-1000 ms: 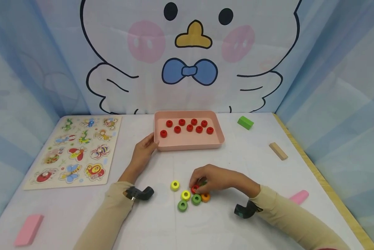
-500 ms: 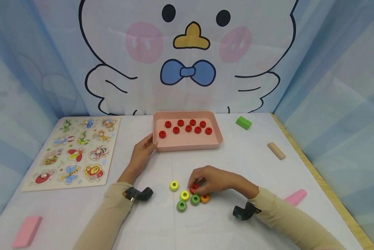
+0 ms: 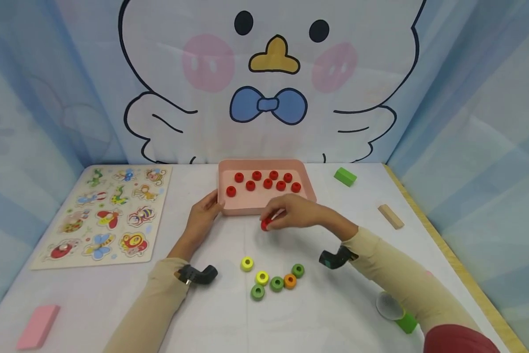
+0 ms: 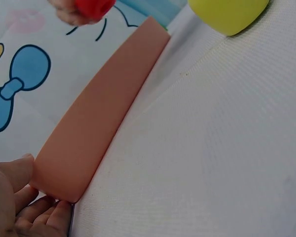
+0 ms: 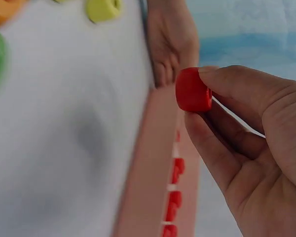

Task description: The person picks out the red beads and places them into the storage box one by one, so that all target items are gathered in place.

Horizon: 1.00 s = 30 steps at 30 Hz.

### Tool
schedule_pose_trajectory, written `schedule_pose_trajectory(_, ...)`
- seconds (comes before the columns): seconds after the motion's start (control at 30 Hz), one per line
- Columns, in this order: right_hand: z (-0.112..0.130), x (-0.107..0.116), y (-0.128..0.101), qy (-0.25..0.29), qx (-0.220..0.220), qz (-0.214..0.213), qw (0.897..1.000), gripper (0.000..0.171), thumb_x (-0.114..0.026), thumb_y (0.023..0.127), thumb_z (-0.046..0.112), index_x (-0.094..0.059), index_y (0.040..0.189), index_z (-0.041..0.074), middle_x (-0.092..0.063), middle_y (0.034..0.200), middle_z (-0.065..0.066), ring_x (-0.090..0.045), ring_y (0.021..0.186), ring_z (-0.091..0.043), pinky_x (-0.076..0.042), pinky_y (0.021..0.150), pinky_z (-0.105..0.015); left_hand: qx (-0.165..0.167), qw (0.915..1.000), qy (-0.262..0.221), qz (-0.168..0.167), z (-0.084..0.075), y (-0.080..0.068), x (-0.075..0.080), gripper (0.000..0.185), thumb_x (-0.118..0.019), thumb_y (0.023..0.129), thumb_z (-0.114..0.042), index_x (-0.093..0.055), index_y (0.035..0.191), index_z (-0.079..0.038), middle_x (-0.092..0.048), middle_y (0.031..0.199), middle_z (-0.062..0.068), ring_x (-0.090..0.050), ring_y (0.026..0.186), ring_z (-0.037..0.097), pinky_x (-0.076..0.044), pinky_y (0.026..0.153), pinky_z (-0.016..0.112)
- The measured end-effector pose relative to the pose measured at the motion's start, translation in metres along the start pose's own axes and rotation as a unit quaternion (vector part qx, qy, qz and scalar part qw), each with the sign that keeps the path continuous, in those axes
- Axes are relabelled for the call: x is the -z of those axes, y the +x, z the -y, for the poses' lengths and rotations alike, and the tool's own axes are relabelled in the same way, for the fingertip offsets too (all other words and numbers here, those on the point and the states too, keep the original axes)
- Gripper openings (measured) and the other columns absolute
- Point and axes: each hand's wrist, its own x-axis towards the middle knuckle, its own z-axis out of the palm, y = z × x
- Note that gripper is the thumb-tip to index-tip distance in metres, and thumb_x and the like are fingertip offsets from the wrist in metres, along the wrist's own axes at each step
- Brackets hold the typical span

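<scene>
My right hand [image 3: 293,212] pinches a red bead [image 5: 193,90] between thumb and fingertips, held up just in front of the near wall of a pink tray [image 3: 264,211]. Inside the tray several red beads [image 3: 268,184] sit in two loose rows. At the tray's near left corner my left hand [image 3: 201,215] holds on, its thumb [image 4: 20,168] against the wall and the other fingers curled at the end. Closer to me on the white table lie yellow beads [image 3: 262,278], green beads [image 3: 277,284] and one orange bead [image 3: 290,281].
An insect picture puzzle board [image 3: 107,215] lies at left, with a pink block [image 3: 39,327] nearer me. On the right are a green block [image 3: 345,177], a wooden block [image 3: 391,216] and, partly under my right sleeve, a round grey-topped item [image 3: 389,306] beside another green piece [image 3: 407,322].
My right hand has lifted the red bead out of the loose group and carried it away from me to the tray's front. The left hand stays at the tray's corner.
</scene>
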Motion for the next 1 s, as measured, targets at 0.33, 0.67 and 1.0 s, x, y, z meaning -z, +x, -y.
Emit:
schedule_pose_trajectory(0.33, -0.027, 0.035, 0.066, -0.073, -0.066, -0.049, 0.994, 0.027, -0.073, 0.09, 0.014, -0.072, 0.117, 0.007, -0.067, 0.108, -0.001, -0.061, 0.099, -0.018, -0.053, 0.087, -0.025, -0.004, 1.0, -0.004, 0.0, 0.004, 0.003, -0.004, 0.059, -0.058, 0.101, -0.025, -0.036, 0.153, -0.01, -0.036, 0.155, 0.005, -0.033, 0.141, 0.016, -0.036, 0.11, 0.032)
schedule_pose_trajectory(0.67, -0.055, 0.032, 0.08, -0.072, -0.173, -0.048, 0.981, 0.022, -0.072, 0.091, 0.015, -0.074, 0.112, 0.011, -0.066, 0.108, -0.003, -0.055, 0.102, -0.022, -0.051, 0.091, -0.029, -0.011, 0.9999, -0.009, 0.007, 0.008, 0.002, -0.016, 0.059, -0.059, 0.1, -0.024, -0.037, 0.152, -0.008, -0.038, 0.154, 0.006, -0.035, 0.14, 0.015, -0.036, 0.109, 0.03)
schedule_pose_trajectory(1.0, -0.056, 0.031, 0.081, -0.066, -0.169, -0.049, 0.982, 0.021, -0.073, 0.09, 0.013, -0.073, 0.111, 0.011, -0.066, 0.107, -0.003, -0.057, 0.099, -0.021, -0.051, 0.091, -0.026, -0.005, 0.9997, 0.021, 0.007, 0.004, -0.001, -0.014, 0.058, -0.057, 0.101, -0.028, -0.036, 0.153, -0.011, -0.037, 0.155, 0.003, -0.034, 0.141, 0.016, -0.037, 0.109, 0.032)
